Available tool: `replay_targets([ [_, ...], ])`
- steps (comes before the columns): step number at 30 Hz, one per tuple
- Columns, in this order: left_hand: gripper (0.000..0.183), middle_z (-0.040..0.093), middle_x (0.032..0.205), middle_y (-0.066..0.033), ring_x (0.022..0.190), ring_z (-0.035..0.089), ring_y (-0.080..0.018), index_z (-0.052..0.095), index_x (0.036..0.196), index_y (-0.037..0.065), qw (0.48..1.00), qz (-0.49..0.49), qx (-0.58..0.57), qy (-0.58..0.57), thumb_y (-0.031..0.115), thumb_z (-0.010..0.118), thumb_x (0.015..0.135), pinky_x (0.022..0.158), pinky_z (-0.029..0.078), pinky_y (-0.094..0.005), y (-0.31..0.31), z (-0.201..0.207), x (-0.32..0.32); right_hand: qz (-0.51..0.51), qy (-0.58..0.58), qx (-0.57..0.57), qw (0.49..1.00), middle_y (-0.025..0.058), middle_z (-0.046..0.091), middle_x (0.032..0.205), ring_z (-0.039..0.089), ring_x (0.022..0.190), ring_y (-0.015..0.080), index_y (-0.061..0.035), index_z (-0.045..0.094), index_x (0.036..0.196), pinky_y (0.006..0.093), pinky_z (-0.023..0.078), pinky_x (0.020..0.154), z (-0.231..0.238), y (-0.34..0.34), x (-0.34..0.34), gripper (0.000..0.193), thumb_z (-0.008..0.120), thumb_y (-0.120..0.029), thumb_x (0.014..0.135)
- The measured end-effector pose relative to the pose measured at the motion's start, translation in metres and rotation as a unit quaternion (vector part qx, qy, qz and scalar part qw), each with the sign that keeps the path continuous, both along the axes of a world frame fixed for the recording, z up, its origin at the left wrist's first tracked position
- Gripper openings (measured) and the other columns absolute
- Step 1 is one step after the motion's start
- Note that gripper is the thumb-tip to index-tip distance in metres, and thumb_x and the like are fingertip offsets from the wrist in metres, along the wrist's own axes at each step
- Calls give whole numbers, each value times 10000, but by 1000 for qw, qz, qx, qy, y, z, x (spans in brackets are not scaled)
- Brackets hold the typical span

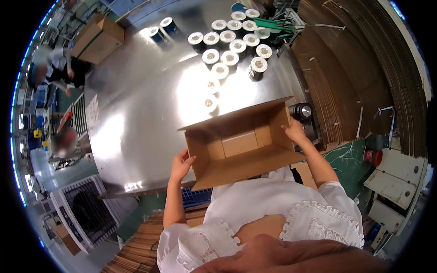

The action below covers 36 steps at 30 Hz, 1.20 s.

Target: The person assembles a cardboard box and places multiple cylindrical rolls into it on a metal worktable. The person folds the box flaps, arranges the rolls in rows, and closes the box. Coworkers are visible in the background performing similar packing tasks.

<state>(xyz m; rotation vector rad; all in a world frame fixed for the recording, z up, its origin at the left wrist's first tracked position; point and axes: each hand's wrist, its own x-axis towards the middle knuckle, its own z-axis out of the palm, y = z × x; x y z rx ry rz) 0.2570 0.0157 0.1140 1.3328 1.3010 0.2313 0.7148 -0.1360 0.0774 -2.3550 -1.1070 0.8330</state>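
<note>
An open cardboard box [246, 164] rests at the near edge of the metal table, close against my body. Its top faces me and its inside shows no contents. My left hand [181, 165] grips the left end wall, with the thumb over the rim. At the opposite end, my right hand [295, 130] is closed on the box's right edge. Beyond the box, several dark cylinders with whitish round tops [228, 58] stand in a loose cluster; whether they are cans or spools I cannot tell.
A black lidded bottle [301, 111] stands just right of the box. Flattened cardboard stacks [350, 73] line the right side. A closed carton [99, 39] sits at the table's far left corner, near another person [59, 68]. A green-handled device [275, 24] is at the far right.
</note>
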Motion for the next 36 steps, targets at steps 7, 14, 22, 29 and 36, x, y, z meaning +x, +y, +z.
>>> replay_targets([
  [7,423,660,962,-181,962,636,-386,607,1108,13,735,-174,640,142,367,642,880,871,497,-431,47,131,140,16,-18,0,1000,284,633,846,598,871,473,17,559,1126,498,493,736,10,-1,-19,362,662,-117,805],
  [14,478,648,769,-165,679,611,-378,609,833,35,833,-427,286,204,490,505,935,625,475,-464,144,64,184,18,-7,-21,1000,295,622,761,623,760,460,71,549,1071,505,511,694,14,-14,-26,319,618,-119,825],
  [22,516,474,1291,-246,1176,473,-392,580,1186,83,942,-226,68,241,347,735,772,978,407,-446,136,-153,161,76,-33,-122,989,251,643,738,641,722,424,16,603,1053,508,508,679,40,36,31,465,514,-424,932],
  [29,686,372,1398,-168,1293,333,-397,530,1293,267,765,-444,409,225,244,793,660,1109,260,-512,205,-130,170,-10,-96,-7,995,216,671,974,652,858,381,-104,433,1384,461,510,750,-41,199,145,589,555,-414,898],
  [36,560,412,1298,-199,1263,352,-390,586,1236,260,688,-537,432,228,278,736,697,1093,281,-494,202,-168,176,75,-13,-141,987,238,662,1008,640,922,390,-75,56,1513,425,501,839,-145,318,156,1025,708,-320,759],
])
